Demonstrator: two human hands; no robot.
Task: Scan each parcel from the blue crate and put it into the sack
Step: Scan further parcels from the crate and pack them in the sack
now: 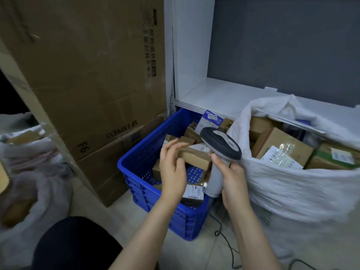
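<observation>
Head view: L hand is raised over the blue crate, forearm reaching in from bottom centre. Its fingers and thumb are loosely curled round the left end of a small brown parcel, held above the other parcels in the crate. R hand is wrapped tight on the grey scanner handle, w/ the head tilted toward the parcel. The white sack stands just right of the crate, already holding boxes.
</observation>
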